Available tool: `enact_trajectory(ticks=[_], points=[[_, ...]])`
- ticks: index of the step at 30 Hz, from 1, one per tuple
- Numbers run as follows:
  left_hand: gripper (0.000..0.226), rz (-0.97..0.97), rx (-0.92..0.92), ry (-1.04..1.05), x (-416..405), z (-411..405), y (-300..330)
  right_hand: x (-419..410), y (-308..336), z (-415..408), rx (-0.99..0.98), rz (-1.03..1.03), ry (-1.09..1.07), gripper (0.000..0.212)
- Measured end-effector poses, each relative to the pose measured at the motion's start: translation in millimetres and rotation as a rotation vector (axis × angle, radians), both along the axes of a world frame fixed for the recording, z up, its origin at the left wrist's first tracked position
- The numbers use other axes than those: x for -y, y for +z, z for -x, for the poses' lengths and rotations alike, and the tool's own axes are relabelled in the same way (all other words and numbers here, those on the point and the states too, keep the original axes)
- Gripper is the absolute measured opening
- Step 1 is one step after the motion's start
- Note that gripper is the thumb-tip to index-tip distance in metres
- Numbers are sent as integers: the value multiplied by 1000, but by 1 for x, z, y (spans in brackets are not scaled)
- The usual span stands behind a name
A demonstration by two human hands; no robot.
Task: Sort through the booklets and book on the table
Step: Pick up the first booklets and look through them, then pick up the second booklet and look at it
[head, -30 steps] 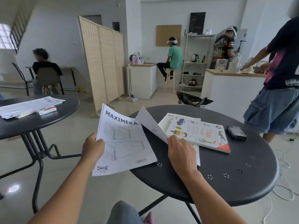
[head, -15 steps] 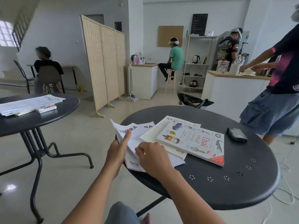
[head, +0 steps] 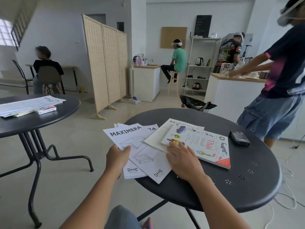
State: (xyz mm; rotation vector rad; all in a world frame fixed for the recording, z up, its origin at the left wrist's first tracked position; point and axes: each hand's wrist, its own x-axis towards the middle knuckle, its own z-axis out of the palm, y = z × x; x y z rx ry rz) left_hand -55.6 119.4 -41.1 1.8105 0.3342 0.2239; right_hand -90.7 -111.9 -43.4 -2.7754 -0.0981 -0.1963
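- Our left hand (head: 117, 157) pinches the top MAXIMERA booklet (head: 130, 142), left of the book (head: 202, 145) on the tabletop (head: 247, 184).
- Our right hand (head: 182, 160) lies flat, open, touching the book's near corner.
- Mid-sort, we judge; next, separating the booklets.

Two white MAXIMERA booklets (head: 140, 151) lie fanned and overlapping, overhanging the round table's left edge, beside a cream booklet (head: 156, 138) tucked under the colourful Thai visual dictionary (head: 203, 146).

Bare forearms; grey trouser knee (head: 121, 217), perhaps denim.
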Motion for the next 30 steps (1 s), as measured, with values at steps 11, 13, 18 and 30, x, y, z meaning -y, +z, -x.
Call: enact_trajectory(ticks=[11,13,18,30], points=[[30,-135,17,-11,4,-1,2,18,4,9,354,-182,-314,36],[32,-151,11,-32,4,-2,3,24,0,8,161,-96,-361,55],[37,-214,-45,-89,7,-6,12,21,-1,9,78,25,-340,65],[94,-323,-73,-132,23,-1,22,14,-1,22,141,-48,-193,47]])
